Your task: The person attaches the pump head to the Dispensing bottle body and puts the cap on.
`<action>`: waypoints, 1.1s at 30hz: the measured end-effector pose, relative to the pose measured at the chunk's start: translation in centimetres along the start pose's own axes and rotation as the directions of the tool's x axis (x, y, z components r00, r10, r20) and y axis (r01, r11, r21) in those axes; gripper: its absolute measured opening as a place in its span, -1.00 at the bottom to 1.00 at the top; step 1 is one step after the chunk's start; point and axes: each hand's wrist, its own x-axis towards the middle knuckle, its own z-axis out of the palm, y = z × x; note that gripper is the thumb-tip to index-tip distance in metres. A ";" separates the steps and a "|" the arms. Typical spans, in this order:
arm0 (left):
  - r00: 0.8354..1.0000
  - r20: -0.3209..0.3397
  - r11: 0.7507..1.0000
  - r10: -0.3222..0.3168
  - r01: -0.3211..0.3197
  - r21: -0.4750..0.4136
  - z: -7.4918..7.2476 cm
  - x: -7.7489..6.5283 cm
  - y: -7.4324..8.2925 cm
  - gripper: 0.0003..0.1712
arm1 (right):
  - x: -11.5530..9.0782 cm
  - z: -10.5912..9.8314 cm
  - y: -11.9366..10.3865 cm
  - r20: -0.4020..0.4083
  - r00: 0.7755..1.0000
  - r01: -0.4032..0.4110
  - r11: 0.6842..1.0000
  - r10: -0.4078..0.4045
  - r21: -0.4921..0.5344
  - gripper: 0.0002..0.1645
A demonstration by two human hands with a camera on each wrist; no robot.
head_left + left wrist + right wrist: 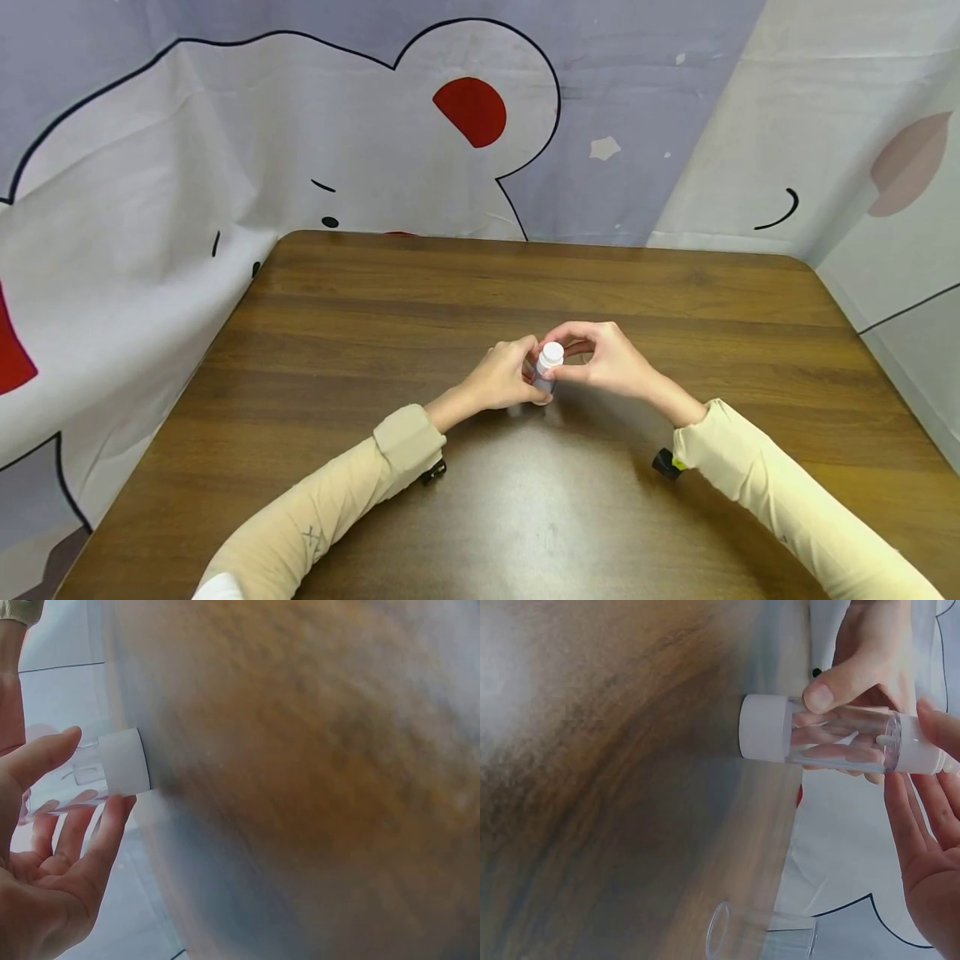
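A clear pump bottle (552, 353) with a white base and a white top stands upright, its base close to the table. My left hand (501, 375) grips its clear body from the left, thumb on one side and fingers round the other; the left wrist view shows the white base (124, 762) just past those fingertips. With thumb and fingers, my right hand (613, 363) pinches the white collar at the top. Through the clear wall (838, 739) the left fingers show in the right wrist view.
A clear cylindrical cap (759, 931) stands on the table in the right wrist view. The brown wooden table (420, 292) has a printed curtain (315, 125) behind it and along its sides. A dark wrist device (666, 463) hangs below the right sleeve.
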 end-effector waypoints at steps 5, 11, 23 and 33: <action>1.000 -0.021 1.000 -0.001 0.002 0.028 0.2 0.1 0.0 -0.53 | -0.2 0.2 -1.4 -0.037 0.998 -0.051 0.998 0.050 -0.026 -0.64; 0.999 -0.036 0.999 -0.002 0.004 0.046 0.2 0.0 0.0 -0.53 | -0.2 0.3 -1.0 -0.063 0.995 -0.079 0.995 0.075 -0.058 -0.61; 0.998 -0.069 0.998 -0.010 0.014 0.057 0.4 -0.1 0.0 -0.53 | -0.7 1.4 -1.1 -0.176 0.983 -0.063 0.995 0.050 -0.071 -0.64; 0.996 -0.091 0.996 -0.016 0.024 0.080 0.5 0.0 0.3 -0.54 | -1.0 2.0 -1.8 -0.255 0.964 -0.091 0.993 0.069 -0.075 -0.64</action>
